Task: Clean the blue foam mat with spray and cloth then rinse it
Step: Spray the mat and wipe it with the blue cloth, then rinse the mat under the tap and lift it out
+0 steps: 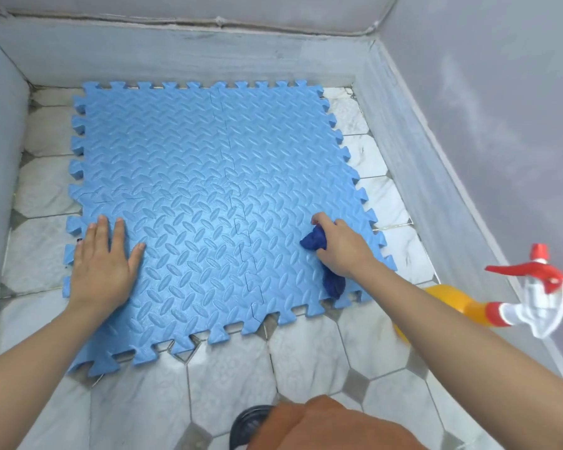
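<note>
We count one blue foam mat [205, 203], made of four interlocking tiles whose seams cross near its middle, one dark blue cloth [316, 241], one spray bottle [462, 303] and two bare hands. The mat lies flat on a floor [306, 358] of pale octagonal tiles with small grey squares between them, inside a narrow bay closed in by a low grey skirting on the left, the far side and the right, with a greyish wall [501, 92] rising at the right. The mat is roughly square, so we see no clear long axis; its toothed edges run nearly parallel to the far skirting, turned slightly, with its near left corner closest to us and its ribbed face up. Our left hand [103, 264] rests palm down on the mat's near left part, fingers straight and only slightly apart, thumb out to the side. Our right hand [342, 248] is on the mat's near right part, its fingers curled tight around the bunched cloth, which sticks out on both sides of the fist and touches the mat. The spray bottle, with an orange-yellow body and a red and white trigger head, stands on the floor just right of the mat, beyond our right forearm, its nozzle pointing left.
</note>
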`<action>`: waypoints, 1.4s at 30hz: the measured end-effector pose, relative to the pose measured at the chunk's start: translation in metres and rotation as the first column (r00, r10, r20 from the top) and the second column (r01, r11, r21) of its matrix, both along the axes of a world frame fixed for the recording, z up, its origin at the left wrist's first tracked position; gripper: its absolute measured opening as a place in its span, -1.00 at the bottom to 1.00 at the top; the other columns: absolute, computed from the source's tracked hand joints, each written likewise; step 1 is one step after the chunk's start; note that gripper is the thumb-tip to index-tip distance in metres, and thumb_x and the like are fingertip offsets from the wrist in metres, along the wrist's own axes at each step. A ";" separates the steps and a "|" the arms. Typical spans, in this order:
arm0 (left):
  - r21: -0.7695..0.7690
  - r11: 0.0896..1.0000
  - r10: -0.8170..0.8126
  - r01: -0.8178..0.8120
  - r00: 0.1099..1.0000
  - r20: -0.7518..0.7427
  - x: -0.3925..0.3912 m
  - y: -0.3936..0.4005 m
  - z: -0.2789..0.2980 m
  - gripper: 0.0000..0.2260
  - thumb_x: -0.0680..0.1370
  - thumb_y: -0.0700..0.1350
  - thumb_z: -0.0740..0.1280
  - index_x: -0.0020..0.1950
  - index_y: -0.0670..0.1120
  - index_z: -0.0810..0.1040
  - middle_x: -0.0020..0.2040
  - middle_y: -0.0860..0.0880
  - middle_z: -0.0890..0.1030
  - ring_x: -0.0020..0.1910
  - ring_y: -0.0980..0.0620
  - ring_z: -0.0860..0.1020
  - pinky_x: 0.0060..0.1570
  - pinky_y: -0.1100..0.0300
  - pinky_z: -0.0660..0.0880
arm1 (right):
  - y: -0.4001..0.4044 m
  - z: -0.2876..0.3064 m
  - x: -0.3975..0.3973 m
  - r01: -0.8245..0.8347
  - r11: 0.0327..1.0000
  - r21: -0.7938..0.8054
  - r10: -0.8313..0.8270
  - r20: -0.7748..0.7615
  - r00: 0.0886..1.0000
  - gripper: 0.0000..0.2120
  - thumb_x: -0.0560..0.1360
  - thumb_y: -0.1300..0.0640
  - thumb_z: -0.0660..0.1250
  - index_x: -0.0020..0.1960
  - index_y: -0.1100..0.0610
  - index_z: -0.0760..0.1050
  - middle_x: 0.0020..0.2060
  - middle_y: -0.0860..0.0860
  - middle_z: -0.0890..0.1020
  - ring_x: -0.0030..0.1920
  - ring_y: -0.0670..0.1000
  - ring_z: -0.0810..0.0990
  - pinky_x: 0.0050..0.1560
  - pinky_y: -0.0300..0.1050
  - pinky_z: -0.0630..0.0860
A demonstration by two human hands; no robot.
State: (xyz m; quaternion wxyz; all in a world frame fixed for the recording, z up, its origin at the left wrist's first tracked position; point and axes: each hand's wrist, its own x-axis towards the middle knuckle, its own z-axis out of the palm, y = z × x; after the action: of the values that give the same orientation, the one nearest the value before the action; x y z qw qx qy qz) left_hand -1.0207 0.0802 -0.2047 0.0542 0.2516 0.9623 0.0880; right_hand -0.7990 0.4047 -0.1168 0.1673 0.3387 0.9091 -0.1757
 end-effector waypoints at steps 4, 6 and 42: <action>-0.017 1.000 -0.019 0.019 1.000 0.005 -0.004 0.000 0.001 -0.43 0.61 0.09 0.12 0.52 -0.22 0.19 0.51 -0.34 0.18 0.48 -0.34 0.16 0.41 -0.24 0.12 | -0.008 0.015 0.033 -0.035 0.999 0.003 0.034 0.179 0.983 -0.67 0.48 0.17 0.25 0.20 -0.06 0.30 -0.01 0.05 0.38 -0.08 0.18 0.53 -0.15 -0.01 0.43; -0.011 0.999 -0.039 0.038 0.999 -0.021 -0.006 0.000 0.001 -0.44 0.60 0.05 0.18 0.49 -0.26 0.23 0.48 -0.38 0.21 0.45 -0.39 0.19 0.37 -0.29 0.17 | -0.017 0.024 0.049 -0.055 0.998 0.036 0.043 0.277 0.960 -0.69 0.50 0.18 0.24 0.20 -0.02 0.30 -0.03 0.06 0.35 -0.16 0.16 0.47 -0.20 -0.03 0.37; 0.103 0.613 0.492 -0.784 0.480 0.727 -0.083 -0.041 0.012 0.02 0.14 0.57 0.28 0.29 -0.21 0.51 0.26 -0.19 0.56 0.17 -0.23 0.55 0.28 -0.09 0.44 | 0.094 -0.005 0.006 0.727 0.606 -0.324 -0.779 -0.058 0.624 -0.33 0.51 -0.36 0.08 0.18 0.21 0.52 0.16 0.16 0.58 0.14 0.20 0.53 0.22 0.07 0.43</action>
State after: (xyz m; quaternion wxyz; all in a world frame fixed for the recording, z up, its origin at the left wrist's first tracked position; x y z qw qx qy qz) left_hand -1.1037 0.0395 -0.1927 0.2808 -0.1769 0.8601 0.3874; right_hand -0.7934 0.4990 -0.1216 0.0327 0.6464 0.6589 -0.3834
